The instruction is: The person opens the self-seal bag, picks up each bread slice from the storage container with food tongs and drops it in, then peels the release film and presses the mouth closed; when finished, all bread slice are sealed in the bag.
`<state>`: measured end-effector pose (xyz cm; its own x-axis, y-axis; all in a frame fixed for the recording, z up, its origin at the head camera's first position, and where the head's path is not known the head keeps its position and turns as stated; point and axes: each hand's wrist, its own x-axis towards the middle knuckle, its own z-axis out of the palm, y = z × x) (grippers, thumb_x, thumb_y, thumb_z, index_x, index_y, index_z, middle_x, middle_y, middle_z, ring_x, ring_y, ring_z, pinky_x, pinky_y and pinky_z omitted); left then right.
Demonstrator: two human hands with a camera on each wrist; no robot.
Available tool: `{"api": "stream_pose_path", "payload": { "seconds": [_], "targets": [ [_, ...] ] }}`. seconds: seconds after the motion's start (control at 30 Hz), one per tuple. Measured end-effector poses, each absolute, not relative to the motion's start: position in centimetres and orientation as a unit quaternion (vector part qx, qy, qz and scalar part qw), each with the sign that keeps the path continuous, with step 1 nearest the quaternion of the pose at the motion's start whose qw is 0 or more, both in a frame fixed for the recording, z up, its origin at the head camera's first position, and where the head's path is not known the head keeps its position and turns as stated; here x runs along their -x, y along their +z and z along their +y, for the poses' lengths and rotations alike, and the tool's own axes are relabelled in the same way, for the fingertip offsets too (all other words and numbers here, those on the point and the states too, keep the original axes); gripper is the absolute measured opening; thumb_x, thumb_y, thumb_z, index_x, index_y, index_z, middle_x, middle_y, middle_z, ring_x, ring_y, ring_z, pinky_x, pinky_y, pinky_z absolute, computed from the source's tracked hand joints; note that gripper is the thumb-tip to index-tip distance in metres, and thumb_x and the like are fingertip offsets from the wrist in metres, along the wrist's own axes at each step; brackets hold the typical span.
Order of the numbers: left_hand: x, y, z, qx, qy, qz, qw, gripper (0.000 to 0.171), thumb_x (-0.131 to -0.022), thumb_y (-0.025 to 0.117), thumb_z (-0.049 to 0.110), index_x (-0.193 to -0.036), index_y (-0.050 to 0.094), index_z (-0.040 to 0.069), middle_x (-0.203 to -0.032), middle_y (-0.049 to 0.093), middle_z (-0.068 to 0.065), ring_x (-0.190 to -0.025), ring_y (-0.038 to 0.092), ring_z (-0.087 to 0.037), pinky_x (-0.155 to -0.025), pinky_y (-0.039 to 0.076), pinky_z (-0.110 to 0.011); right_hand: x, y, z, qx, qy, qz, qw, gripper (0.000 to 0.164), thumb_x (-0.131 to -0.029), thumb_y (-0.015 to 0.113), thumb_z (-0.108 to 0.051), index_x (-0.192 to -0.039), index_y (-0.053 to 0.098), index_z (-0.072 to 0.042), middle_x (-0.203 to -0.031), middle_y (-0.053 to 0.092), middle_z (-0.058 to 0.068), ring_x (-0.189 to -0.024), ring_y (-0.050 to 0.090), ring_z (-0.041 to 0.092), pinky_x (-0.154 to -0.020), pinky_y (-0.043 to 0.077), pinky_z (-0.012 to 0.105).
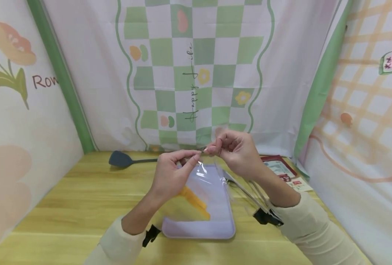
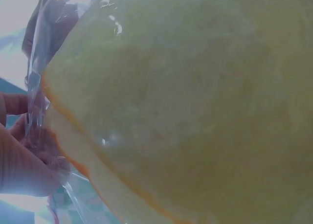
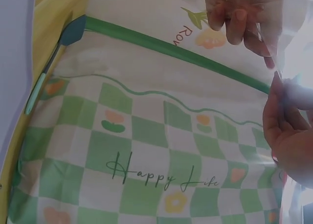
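Both hands are raised over the table, their fingertips almost meeting at the top of a clear plastic bag. The left hand pinches the film between thumb and fingers. Opposite it, the right hand pinches the film's upper edge with curled fingers. Inside the bag are pale bread slices with orange-brown crusts, filling most of the left wrist view. From the head, their crust shows below the left hand. Beneath the bag lies a lilac tray. In the right wrist view, the film stretches between the hands.
A dark spatula lies at the back left of the wooden table. Long metal utensils lie right of the tray, partly behind the right forearm. A red-edged packet sits at the back right. Printed curtains enclose the table.
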<state>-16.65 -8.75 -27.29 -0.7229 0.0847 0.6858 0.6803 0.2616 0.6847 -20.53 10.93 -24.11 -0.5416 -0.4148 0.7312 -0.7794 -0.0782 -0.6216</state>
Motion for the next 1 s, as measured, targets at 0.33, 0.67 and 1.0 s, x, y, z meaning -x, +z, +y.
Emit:
{"api": "stream_pose_path", "payload": {
  "seconds": [0.33,0.67,1.0],
  "targets": [
    [16.3,-27.0,-9.1,0.241,-0.556,-0.752,0.259,0.012,-0.093,0.069,0.01,-0.099,0.079,0.006,-0.076,0.072,0.0,-0.058,0.05,-0.015,-0.043,0.03,-0.021,20.5,-23.8,11.1,-0.486,0.503,-0.697,0.161,0.018,-0.086,0.062,0.016,-0.093,0.072,0.003,-0.09,0.071,0.013,-0.077,0.067,0.018,-0.066,0.058,0.027],
    [16.4,-27.2,-9.3,0.235,-0.553,-0.753,0.268,0.012,-0.093,0.069,0.01,-0.101,0.078,0.006,-0.081,0.075,-0.001,-0.061,0.054,-0.014,-0.043,0.028,-0.021,20.5,-24.0,10.5,-0.439,0.485,-0.723,0.22,0.012,-0.082,0.077,0.005,-0.091,0.071,-0.001,-0.083,0.071,0.006,-0.071,0.069,0.016,-0.062,0.058,0.027],
    [16.4,-27.2,-9.3,0.235,-0.557,-0.746,0.281,0.012,-0.092,0.069,0.008,-0.099,0.077,0.003,-0.08,0.075,-0.004,-0.063,0.056,-0.014,-0.046,0.033,-0.02,21.1,-24.8,9.8,-0.504,0.358,-0.688,0.38,0.014,-0.08,0.073,0.011,-0.088,0.072,0.0,-0.083,0.074,0.006,-0.07,0.07,0.016,-0.063,0.058,0.024]
  ]
}}
